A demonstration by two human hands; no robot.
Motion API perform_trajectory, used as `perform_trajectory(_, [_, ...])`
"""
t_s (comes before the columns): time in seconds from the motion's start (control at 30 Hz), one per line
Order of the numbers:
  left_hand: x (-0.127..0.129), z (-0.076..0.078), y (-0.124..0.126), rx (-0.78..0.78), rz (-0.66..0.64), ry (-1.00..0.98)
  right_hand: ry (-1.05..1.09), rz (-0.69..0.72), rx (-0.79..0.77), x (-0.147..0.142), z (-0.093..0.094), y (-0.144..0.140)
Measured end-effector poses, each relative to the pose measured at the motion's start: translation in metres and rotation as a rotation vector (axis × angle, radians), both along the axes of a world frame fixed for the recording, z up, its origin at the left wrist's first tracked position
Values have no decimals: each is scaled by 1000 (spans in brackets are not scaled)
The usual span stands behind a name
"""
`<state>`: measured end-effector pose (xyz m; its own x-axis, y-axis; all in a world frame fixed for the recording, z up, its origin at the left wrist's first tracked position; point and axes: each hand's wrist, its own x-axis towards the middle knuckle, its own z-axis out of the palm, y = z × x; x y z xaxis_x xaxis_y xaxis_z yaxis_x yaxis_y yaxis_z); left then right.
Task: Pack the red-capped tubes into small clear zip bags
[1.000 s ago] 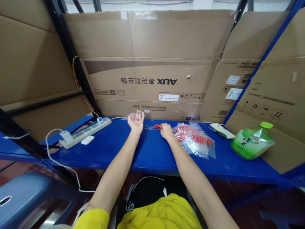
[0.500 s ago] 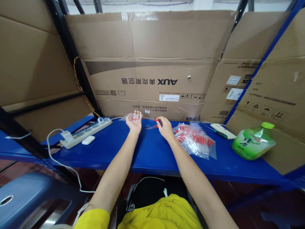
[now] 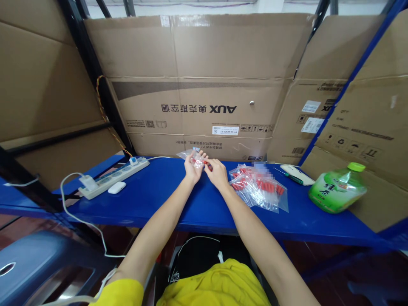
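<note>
My left hand is turned palm up with its fingers curled around a small clear plastic bag. Red bits show through the plastic over the palm. Close against it, my right hand pinches a slim red piece, whose tip meets the bag; its exact kind is too small to make out. To the right of that hand lies a pile of clear bags with red pieces inside.
On the blue table a white power strip and a small white case lie at left. A green screwdriver and a green-labelled bottle are at right. Cardboard walls the back.
My left hand has moved right with the bag, bringing it up against my right hand. The red piece in my right hand now meets the bag; the thin items seen below it no longer show.
</note>
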<state>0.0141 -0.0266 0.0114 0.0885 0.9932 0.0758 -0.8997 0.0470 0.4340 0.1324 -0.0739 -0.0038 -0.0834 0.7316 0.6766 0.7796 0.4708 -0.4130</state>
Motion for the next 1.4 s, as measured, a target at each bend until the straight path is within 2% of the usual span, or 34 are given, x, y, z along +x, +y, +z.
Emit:
perform_trajectory(0.13, [5, -2, -3, 23, -44, 37, -8, -27, -15, -2, 0, -1])
perform_trajectory(0.57, [15, -8, -9, 32, -121, 101, 103, -315, -107, -2, 2, -9])
perform_trajectory(0.7, [14, -8, -9, 35, -113, 80, 115, -259, -119, -1, 0, -5])
perform_trajectory(0.97, [5, -8, 2, -3, -96, 30, 165, 23, -179, 0, -8, 6])
perform_trajectory(1.13, [5, -6, 0, -19, -49, -33, 130, 126, -276, 3, -14, 10])
perform_trajectory(1.23, [2, -4, -1, -36, -43, -32, 131, 190, -281, 5, -14, 10])
perform_trajectory(1.33, [-3, -3, 0, -25, -38, -30, 148, 180, -230, 9, -11, 9])
perform_trajectory(1.4, [-8, -3, 1, -9, -41, -37, 150, 72, -191, 14, -10, 9])
